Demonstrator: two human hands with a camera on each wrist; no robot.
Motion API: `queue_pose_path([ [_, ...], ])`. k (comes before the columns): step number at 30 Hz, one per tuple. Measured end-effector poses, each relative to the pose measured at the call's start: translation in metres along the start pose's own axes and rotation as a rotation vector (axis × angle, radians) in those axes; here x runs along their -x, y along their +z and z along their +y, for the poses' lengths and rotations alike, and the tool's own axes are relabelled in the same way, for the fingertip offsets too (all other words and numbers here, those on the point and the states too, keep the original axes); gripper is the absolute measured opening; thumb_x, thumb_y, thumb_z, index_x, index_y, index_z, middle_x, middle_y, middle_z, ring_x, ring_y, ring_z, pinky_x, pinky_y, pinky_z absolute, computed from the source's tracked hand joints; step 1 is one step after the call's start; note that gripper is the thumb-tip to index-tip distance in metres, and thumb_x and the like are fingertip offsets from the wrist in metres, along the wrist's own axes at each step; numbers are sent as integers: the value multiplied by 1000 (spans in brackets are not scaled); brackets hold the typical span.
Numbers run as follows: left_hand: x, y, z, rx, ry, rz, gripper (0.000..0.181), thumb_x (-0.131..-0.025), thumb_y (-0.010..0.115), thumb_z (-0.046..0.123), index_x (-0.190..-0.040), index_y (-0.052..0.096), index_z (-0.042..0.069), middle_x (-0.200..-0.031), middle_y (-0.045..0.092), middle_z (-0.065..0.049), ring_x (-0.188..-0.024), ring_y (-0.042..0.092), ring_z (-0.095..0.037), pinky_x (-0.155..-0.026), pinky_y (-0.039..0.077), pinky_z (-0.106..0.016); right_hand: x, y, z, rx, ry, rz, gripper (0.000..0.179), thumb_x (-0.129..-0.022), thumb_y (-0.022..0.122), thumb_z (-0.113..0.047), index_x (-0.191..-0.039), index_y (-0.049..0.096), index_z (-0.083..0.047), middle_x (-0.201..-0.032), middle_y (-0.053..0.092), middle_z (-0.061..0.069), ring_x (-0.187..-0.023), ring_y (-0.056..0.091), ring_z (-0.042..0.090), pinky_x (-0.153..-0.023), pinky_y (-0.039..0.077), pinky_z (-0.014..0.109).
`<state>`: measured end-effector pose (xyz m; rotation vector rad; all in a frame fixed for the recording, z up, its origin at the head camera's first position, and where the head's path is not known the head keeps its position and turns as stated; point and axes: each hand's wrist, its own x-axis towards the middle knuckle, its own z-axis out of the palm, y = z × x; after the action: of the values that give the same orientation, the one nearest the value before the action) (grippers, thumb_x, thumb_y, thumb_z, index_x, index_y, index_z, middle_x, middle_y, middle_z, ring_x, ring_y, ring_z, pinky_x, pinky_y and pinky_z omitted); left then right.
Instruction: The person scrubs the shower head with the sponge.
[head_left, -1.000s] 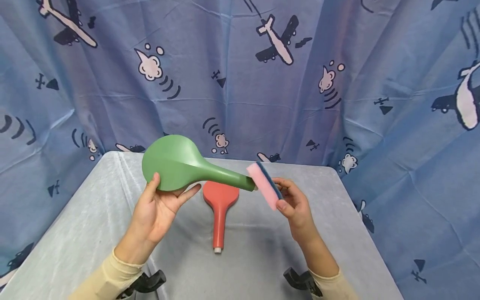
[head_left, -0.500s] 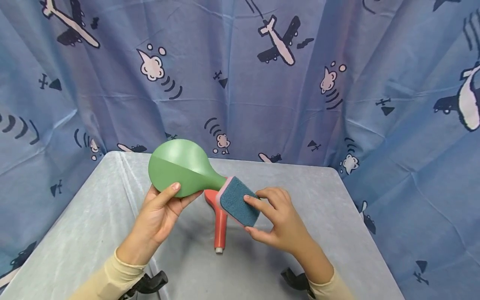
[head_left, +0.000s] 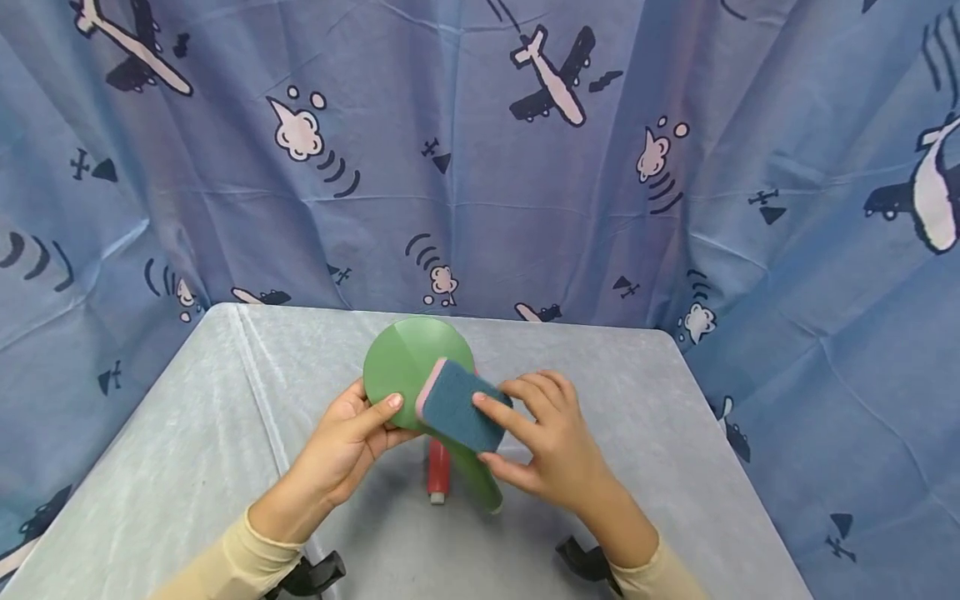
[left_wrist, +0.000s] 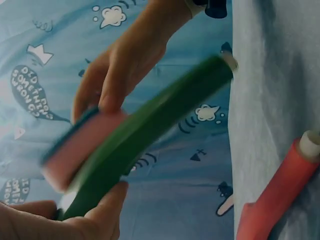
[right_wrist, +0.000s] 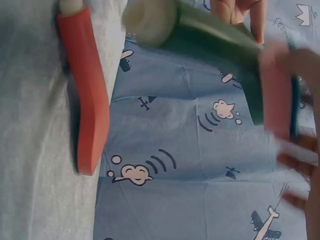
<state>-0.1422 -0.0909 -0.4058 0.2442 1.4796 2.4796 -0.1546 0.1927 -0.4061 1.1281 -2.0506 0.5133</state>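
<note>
My left hand (head_left: 341,450) grips a green shower head (head_left: 408,354) by the edge of its round head, thumb on top and fingers beneath. Its handle slants down toward the right front, ending in a pale tip. In my right hand (head_left: 562,454) is a scouring sponge (head_left: 461,408), pinched between thumb and fingers, its dark blue scouring face up and pink side toward the green surface. The sponge overlaps the head and the start of the handle. In the left wrist view the pink side (left_wrist: 87,142) lies right along the green body (left_wrist: 150,120).
A red shower head (head_left: 438,475) lies on the grey cloth-covered table (head_left: 600,367), mostly hidden behind the green one in the head view. Its white end (left_wrist: 311,144) shows in the left wrist view. A blue curtain (head_left: 480,167) with airplane prints hangs behind the table.
The green shower head has come right and lower, its handle swinging from pointing right to pointing down toward me. The right hand has brought the sponge leftward from the handle's end over the round head.
</note>
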Motion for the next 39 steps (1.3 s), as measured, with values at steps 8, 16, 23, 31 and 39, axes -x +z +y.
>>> queue_pose_path([
  [8, 1, -2, 0, -81, 6, -81, 67, -95, 56, -7, -154, 24, -8, -135, 60, -10, -111, 69, -19, -98, 58, -44, -1, 1, 0, -13, 55, 86, 54, -95, 63, -51, -132, 69, -13, -112, 63, 12, -102, 56, 31, -93, 40, 56],
  [16, 0, -2, 4, -88, 33, -62, 61, -98, 58, -4, -152, 31, -4, -124, 68, -4, -102, 71, -17, -93, 60, -39, -5, -2, -3, 17, -24, 88, 54, -92, 67, -51, -132, 69, -15, -110, 64, 12, -103, 57, 32, -96, 40, 57],
  [23, 0, -5, 8, -92, 88, -83, 43, -101, 57, 0, -142, 43, -3, -115, 71, -3, -97, 72, -17, -91, 61, -40, -4, -1, 0, -19, 167, 194, 55, -93, 66, -51, -129, 70, -9, -106, 64, 13, -99, 56, 34, -90, 38, 54],
  [31, -4, -12, 13, -56, 117, -45, 32, -105, 50, 1, -136, 45, -2, -112, 72, -2, -96, 72, -16, -87, 61, -38, -4, 4, -7, -54, -76, 83, 53, -92, 68, -49, -131, 69, -13, -111, 64, 11, -101, 57, 29, -95, 42, 56],
  [39, -6, -20, 19, -91, 102, -78, 25, -106, 49, 3, -131, 50, 4, -105, 75, 0, -93, 74, -16, -86, 62, -38, 0, -1, 4, -23, 216, 146, 56, -94, 65, -52, -134, 67, -13, -111, 64, 12, -102, 57, 32, -91, 38, 55],
])
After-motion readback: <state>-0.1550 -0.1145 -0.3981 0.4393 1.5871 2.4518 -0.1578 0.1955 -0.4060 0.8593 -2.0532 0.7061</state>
